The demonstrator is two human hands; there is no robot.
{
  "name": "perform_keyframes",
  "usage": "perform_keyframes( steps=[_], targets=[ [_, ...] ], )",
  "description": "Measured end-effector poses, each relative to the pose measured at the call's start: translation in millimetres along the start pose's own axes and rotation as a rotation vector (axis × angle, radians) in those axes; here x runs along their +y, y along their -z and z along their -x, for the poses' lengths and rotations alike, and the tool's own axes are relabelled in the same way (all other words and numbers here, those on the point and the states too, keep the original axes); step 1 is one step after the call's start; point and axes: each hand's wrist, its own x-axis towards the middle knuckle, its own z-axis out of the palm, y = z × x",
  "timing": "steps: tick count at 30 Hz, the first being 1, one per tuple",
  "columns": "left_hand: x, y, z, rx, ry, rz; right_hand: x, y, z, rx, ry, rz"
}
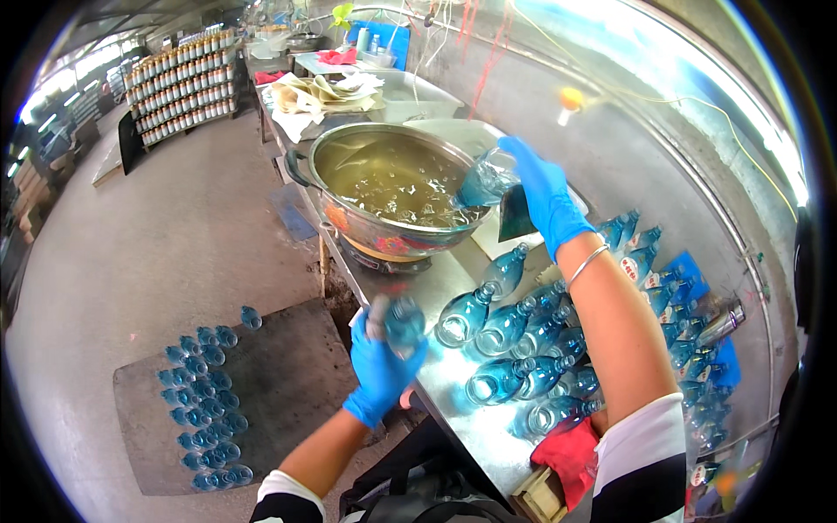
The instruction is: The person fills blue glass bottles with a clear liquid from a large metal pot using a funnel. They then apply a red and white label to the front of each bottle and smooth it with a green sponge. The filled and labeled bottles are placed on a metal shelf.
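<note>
Over the steel basin [349,144], a clear, blue-tinted glass bottle [482,181] is tipped on its side, its mouth dipping into the yellowish liquid [384,174]. The right hand [545,192], in a blue glove, is closed around its base, reaching across the rim. Down at the near edge of the metal counter [453,383], the left hand [379,362], gloved the same, clasps a second bottle [399,321] of the same kind, blurred in the view. Between the two hands, a cluster of matching bottles [514,349] lies on its side on the counter. More of them stand packed upright on a dark mat [270,383] on the floor, left of the counter.
</note>
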Motion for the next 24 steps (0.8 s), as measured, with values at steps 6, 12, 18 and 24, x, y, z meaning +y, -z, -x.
perform_keyframes(
  steps=[6,12,18,24],
  targets=[
    [-45.5,-20.1,-35.5,-0.081,0.136,-0.17,10.6,-6.1,-8.6,-0.026,-0.078,-0.064],
    [-40.4,-33.3,-30.9,-0.012,0.177,-0.117,22.4,2.9,-25.1,-0.048,-0.165,-0.177],
    [6.6,-12.4,-57.7,0.086,-0.197,-0.037,-6.4,11.6,-13.9,-0.241,-0.056,-0.204],
    [68.0,-31.0,-183.3,-0.095,-0.383,0.016,-36.9,19.8,2.2,-0.322,0.141,0.033]
  ],
)
